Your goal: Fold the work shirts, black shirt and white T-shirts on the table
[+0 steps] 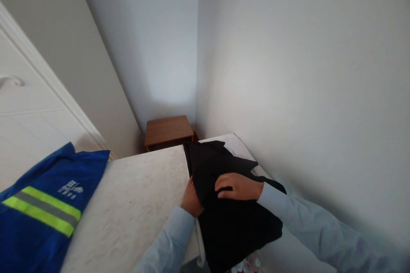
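Observation:
A black cloth garment (237, 226) lies bunched and partly folded over the end of a white mattress (144, 196), its lower part hanging past the near edge. My left hand (192, 199) grips its left edge, the fingers partly tucked beneath a fold and hidden. On top of the fabric, my right hand (238, 186) has its fingers curled and bent around a bit of the cloth. Which kind of garment it is, the folds do not show.
A blue work garment (86, 170) with yellow-and-grey reflective strips lies on the left of the mattress. Behind it stands a white panel (28, 106) with a curved handle. A small brown wooden table (168, 129) sits in the far corner. The wall (304, 94) runs close along the right.

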### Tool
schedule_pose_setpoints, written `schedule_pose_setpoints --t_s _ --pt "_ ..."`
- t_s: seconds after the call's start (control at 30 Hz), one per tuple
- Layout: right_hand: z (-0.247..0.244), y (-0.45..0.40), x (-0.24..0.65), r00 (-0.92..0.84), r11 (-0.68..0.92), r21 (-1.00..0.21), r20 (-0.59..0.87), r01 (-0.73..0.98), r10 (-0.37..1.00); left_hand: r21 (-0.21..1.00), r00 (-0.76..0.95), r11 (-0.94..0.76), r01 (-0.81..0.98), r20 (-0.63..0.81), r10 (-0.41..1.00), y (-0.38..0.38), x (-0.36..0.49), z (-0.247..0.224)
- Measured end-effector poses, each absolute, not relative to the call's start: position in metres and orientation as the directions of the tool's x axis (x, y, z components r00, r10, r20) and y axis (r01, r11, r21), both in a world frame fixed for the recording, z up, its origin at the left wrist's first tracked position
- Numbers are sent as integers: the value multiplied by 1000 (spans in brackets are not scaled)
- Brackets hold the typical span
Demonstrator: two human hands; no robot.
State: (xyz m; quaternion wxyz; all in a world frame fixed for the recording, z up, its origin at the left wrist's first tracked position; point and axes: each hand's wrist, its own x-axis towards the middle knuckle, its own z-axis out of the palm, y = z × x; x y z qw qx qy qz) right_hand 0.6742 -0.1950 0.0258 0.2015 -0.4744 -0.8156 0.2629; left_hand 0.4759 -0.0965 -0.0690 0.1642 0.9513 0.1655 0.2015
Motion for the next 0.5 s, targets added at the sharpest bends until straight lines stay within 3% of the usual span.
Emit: schedule_pose_setpoints --t_s 0.07,0.17,0.23,0.3,0.37,0.43,0.5 --pt "32 -193 689 -309 327 -651 147 685 940 415 859 -873 258 314 403 -96 477 -66" --pt "32 -183 721 -47 185 -561 250 807 967 504 828 -831 236 343 443 -96 478 -62" --pt "26 -174 741 60 53 -473 220 879 974 587 792 -785 196 377 480 -96 478 -62" --pt "21 -167 752 107 -63 -396 91 916 990 695 742 -703 148 392 544 -96 476 -64" --pt "21 -165 749 109 -107 -287 -9 952 994 839 652 -534 105 348 674 -96 474 -66" --pt "28 -169 732 93 -93 -139 -5 986 996 966 543 -256 25 202 815 -95 473 -67" --pt "39 -177 706 64 -63 -30 37 998 997 994 493 35 -103 20 870 -93 472 -66"
